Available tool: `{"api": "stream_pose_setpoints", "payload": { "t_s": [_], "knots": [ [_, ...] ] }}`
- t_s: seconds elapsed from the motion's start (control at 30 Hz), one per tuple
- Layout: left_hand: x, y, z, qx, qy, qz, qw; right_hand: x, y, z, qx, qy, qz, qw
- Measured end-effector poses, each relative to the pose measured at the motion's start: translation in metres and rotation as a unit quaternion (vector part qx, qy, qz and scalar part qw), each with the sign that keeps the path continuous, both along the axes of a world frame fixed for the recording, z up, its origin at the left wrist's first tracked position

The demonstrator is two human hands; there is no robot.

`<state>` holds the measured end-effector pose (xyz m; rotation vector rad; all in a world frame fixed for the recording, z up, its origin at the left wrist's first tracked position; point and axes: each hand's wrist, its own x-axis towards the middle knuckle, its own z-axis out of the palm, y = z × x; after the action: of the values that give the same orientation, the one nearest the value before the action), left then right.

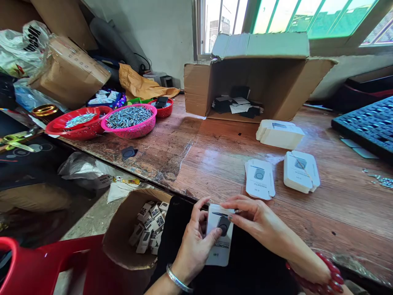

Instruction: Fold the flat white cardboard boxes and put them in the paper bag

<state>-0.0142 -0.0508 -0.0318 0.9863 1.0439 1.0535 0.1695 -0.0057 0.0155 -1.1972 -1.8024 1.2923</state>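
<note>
Two hands (195,246) (256,217) hold packaging (224,226) near the table edge (159,184).

Daylight from the barred, green-tinted glass window (278,16) left pale glare on the brown wood-plank tabletop (211,159), while the lower left lay dim and the edges looked stretched
</note>
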Motion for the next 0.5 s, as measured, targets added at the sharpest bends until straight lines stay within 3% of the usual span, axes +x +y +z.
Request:
{"api": "stream_pose_setpoints", "payload": {
  "t_s": [0.07,0.2,0.5],
  "knots": [
    [-0.002,0.003,0.003,0.003,-0.017,-0.012,1.0,0.0,-0.001,-0.008,-0.03,0.041,-0.001,0.999],
    [-0.006,0.008,0.01,-0.018,-0.064,-0.032,0.997,-0.003,-0.004,-0.017,-0.1,0.134,-0.078,0.983],
    [-0.007,0.009,0.008,-0.038,-0.093,-0.051,0.994,-0.005,-0.008,-0.02,-0.097,0.129,-0.099,0.982]
  ]
}}
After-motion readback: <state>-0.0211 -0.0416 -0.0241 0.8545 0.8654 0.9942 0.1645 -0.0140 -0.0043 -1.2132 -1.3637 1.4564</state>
